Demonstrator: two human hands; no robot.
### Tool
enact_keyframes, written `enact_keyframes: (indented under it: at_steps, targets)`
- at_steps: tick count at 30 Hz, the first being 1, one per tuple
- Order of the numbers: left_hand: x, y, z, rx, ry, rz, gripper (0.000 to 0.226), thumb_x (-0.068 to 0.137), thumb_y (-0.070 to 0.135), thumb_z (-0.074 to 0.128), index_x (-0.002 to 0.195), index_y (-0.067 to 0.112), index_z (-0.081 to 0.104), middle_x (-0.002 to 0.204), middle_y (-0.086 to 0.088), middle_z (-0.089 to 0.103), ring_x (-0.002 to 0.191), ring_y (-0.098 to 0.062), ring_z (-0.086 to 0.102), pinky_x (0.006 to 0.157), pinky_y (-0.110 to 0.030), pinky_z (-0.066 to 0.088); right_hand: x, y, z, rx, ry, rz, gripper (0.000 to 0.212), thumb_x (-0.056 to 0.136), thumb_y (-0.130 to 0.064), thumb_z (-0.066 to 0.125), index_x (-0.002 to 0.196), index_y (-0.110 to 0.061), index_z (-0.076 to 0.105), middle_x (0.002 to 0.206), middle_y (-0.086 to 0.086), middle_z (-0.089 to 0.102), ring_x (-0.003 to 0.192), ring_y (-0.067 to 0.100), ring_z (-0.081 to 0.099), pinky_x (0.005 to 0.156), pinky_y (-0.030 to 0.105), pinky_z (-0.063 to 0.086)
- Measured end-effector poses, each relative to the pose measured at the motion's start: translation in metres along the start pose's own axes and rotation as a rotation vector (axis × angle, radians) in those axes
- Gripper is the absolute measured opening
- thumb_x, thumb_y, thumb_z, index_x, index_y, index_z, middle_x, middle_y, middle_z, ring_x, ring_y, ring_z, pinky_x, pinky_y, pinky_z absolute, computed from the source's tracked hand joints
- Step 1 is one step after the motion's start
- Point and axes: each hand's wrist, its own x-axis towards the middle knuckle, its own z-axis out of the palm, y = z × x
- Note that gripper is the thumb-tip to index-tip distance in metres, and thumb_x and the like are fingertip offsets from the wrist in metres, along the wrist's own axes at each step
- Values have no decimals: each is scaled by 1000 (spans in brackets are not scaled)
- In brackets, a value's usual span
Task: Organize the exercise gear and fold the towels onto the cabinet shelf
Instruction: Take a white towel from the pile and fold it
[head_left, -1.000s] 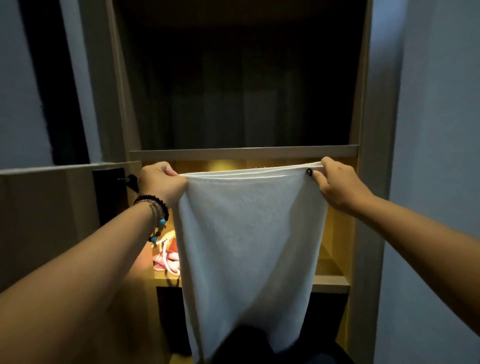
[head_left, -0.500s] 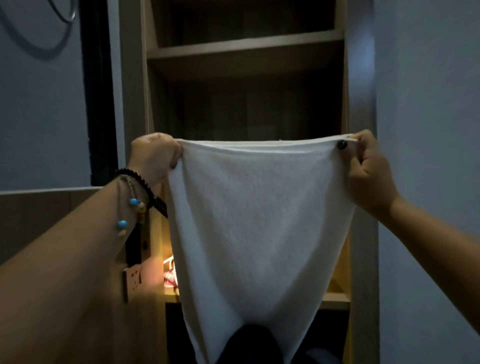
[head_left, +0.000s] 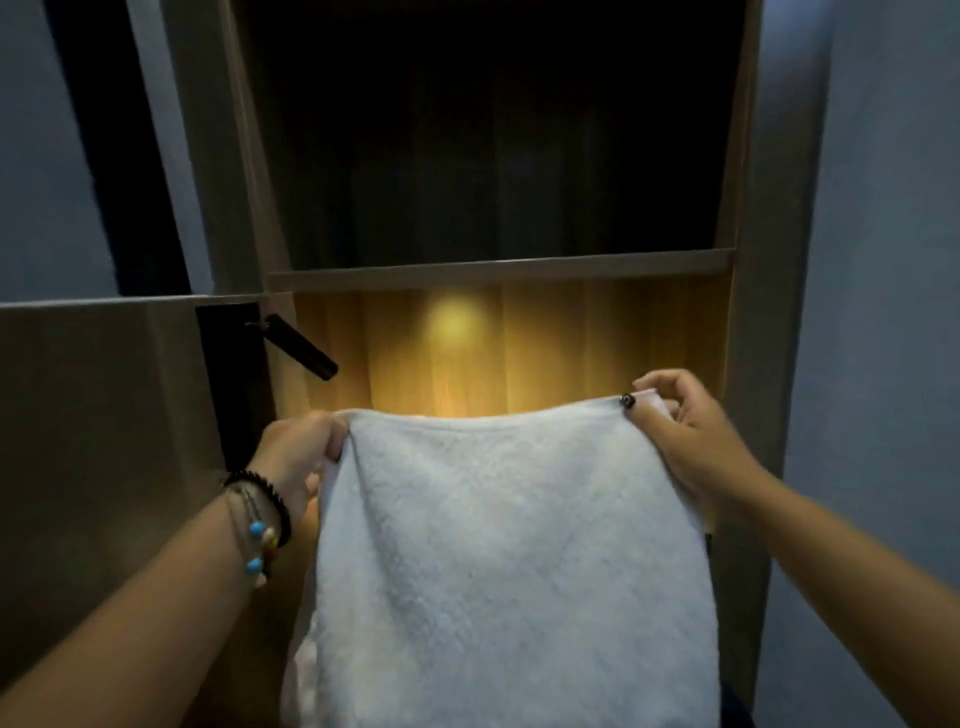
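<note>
A white towel (head_left: 509, 561) hangs spread out in front of me, held by its top edge. My left hand (head_left: 298, 449) grips the left top corner, with beaded bracelets on the wrist. My right hand (head_left: 680, 431) pinches the right top corner between thumb and fingers. Behind the towel stands the tall open cabinet (head_left: 763, 364), with a lit wooden compartment (head_left: 571, 343) under a shelf board (head_left: 498, 267). The towel hides the compartment's floor and whatever lies on it.
A dark upper compartment (head_left: 493, 135) sits above the shelf board. A low partition (head_left: 98, 415) with a black bracket and handle (head_left: 301, 347) stands at the left. Grey-blue walls (head_left: 883, 260) close in on both sides.
Both hands have come down with the towel, from the upper shelf's height to in front of the lit compartment. The view has tilted down too. The grips on both corners are unchanged.
</note>
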Motion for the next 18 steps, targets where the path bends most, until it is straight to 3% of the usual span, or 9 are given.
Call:
enact_keyframes:
  at_steps: [4, 8, 11, 12, 14, 18]
  targets:
    - [26, -67, 21, 116, 60, -118, 15, 52, -3, 51, 62, 6, 58, 67, -6, 53, 67, -23, 50, 56, -23, 39, -4, 51, 28, 12, 27, 187, 16, 92, -31, 59, 107, -28, 55, 97, -8, 60, 88, 11, 58, 66, 25, 45]
    - [47, -133, 35, 302, 32, -147, 14, 66, -7, 50, 63, 6, 57, 64, -7, 54, 63, -23, 51, 40, -16, 40, -9, 98, 58, 39, -33, 329, 16, 92, -33, 59, 107, -33, 55, 86, -18, 63, 80, 0, 63, 62, 18, 49]
    - [62, -175, 40, 558, 13, -149, 10, 76, 3, 57, 79, 11, 62, 83, -7, 64, 82, -26, 60, 68, -30, 54, -16, 134, 71, 25, -72, 453, 15, 95, -28, 56, 109, -33, 59, 100, -15, 61, 89, 3, 60, 66, 18, 47]
    - [66, -186, 41, 651, -28, -168, 10, 79, 5, 58, 86, 11, 60, 89, -6, 64, 85, -25, 60, 71, -31, 52, -19, 145, 73, 15, -84, 501, 15, 96, -25, 55, 106, -32, 63, 103, -12, 62, 94, 6, 59, 69, 21, 46]
    - [74, -205, 43, 847, -174, -215, 13, 83, 8, 58, 95, 14, 54, 91, -5, 59, 80, -19, 56, 63, -24, 44, -23, 163, 77, 23, -99, 611, 16, 95, -21, 56, 100, -30, 67, 100, -8, 66, 95, 11, 61, 68, 24, 46]
    - [94, -216, 61, 1142, -441, -220, 19, 86, 8, 56, 71, 18, 51, 77, 0, 54, 71, -16, 51, 63, -25, 42, -29, 179, 82, 91, -114, 820, 12, 92, -23, 60, 95, -30, 70, 90, -4, 72, 86, 15, 67, 60, 25, 47]
